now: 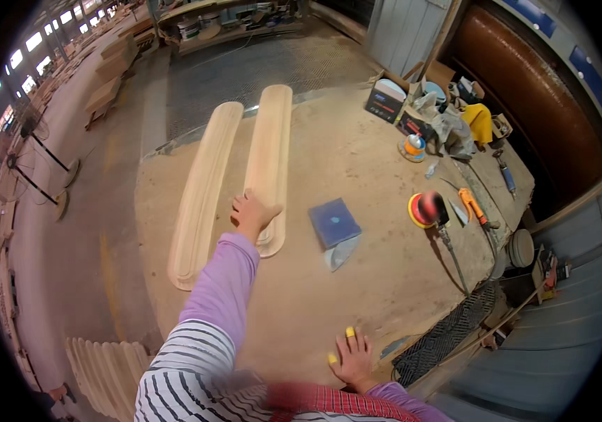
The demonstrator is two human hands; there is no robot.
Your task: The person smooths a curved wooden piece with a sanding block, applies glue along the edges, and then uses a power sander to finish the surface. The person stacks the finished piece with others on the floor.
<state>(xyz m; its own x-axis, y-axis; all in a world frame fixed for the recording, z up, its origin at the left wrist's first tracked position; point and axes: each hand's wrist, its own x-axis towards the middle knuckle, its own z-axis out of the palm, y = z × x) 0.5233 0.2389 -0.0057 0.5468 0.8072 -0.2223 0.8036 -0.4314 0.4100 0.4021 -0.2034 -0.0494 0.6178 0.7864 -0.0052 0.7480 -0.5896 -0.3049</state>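
My left hand point(252, 212) lies on the near part of a long pale wooden board point(269, 141) with rounded ends and a grooved border, its fingers spread. A second, similar board point(206, 193) lies beside it to the left, slightly tilted. To the right of my left hand is a blue square pad point(335, 222), with a piece of clear plastic point(343, 252) against its near edge. My right hand point(352, 360) rests on the tabletop point(301, 309) near its front edge, fingers apart and holding nothing. Yellow wraps cover two of its fingertips.
A disc sander point(427, 209) with a hose and an orange air gun point(471, 205) lie at the right. Behind them are a tin point(412, 147), boxes point(385, 98) and a yellow cloth point(477, 124). More wooden pieces point(107, 369) stand at the lower left.
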